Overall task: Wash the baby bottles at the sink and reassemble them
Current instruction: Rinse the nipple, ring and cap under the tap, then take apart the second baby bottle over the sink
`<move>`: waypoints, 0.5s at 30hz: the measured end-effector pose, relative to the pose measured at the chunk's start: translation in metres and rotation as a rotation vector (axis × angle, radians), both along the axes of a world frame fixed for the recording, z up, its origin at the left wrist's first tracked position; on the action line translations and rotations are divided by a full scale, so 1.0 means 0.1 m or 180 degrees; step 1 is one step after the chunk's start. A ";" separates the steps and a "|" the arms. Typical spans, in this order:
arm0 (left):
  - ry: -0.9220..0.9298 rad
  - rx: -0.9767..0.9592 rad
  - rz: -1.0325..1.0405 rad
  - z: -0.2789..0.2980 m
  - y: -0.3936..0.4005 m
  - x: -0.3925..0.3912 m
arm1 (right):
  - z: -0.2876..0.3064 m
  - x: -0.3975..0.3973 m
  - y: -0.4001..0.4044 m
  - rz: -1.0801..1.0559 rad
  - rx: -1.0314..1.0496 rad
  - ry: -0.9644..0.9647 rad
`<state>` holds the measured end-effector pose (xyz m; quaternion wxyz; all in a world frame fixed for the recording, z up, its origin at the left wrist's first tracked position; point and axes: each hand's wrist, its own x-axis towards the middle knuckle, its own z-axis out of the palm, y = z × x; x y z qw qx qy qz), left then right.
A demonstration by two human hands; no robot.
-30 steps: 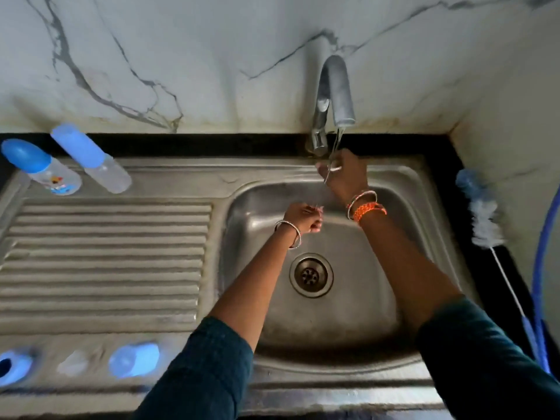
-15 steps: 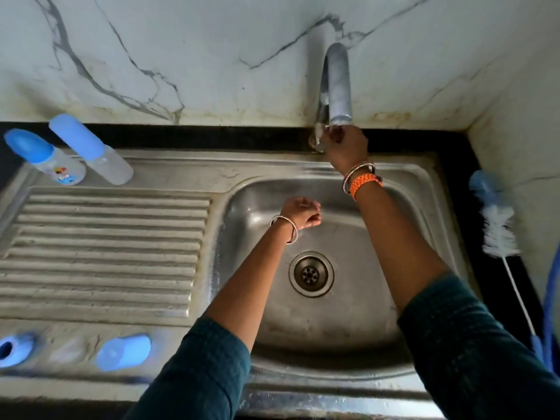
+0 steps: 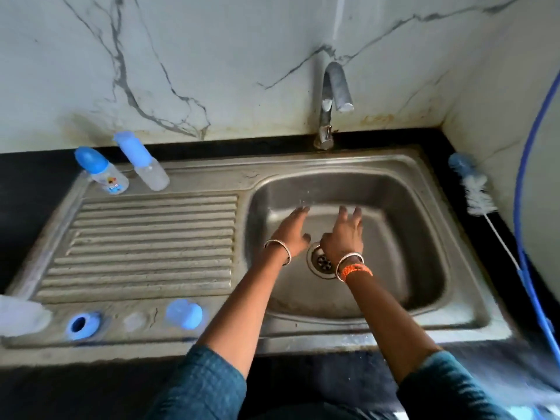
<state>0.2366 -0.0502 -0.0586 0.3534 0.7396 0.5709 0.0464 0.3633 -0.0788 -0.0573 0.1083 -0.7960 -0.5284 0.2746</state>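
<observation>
Both my hands hover over the steel sink basin point(image 3: 424, 237), fingers spread and holding nothing. My left hand point(image 3: 293, 230) is left of the drain point(image 3: 321, 262), my right hand point(image 3: 344, 234) just above it. A few droplets hang in the air near my fingertips. No water runs from the tap point(image 3: 335, 92). Two capped baby bottles stand at the back left of the drainboard: one with a printed label point(image 3: 103, 172) and a plain one point(image 3: 144, 162). On the front rim lie a blue screw ring point(image 3: 81, 326), a clear nipple point(image 3: 135, 321), a blue cap point(image 3: 184, 313) and an open clear bottle point(image 3: 21, 316).
A bottle brush point(image 3: 477, 195) with a long white handle lies on the black counter right of the sink. A blue hose point(image 3: 527, 177) curves down the right side. The marble wall stands close behind the tap.
My right hand left the tap handle and dropped into the basin beside my left. Both hands went from curled to spread. The water stream seen a second ago has stopped.
</observation>
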 end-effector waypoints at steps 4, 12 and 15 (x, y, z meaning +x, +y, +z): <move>0.0474 -0.0377 -0.0241 -0.15 -0.25 -0.12 | -0.01 -0.09 -0.30 0.0351 -0.1364 0.0983; -0.0807 0.1170 0.1879 0.36 -0.05 -0.81 | 0.37 -0.48 -0.02 0.0618 -0.0553 0.0651; -0.1510 0.1514 0.2452 0.58 0.10 -1.26 | 0.63 -0.83 0.23 0.0868 -0.0136 0.0628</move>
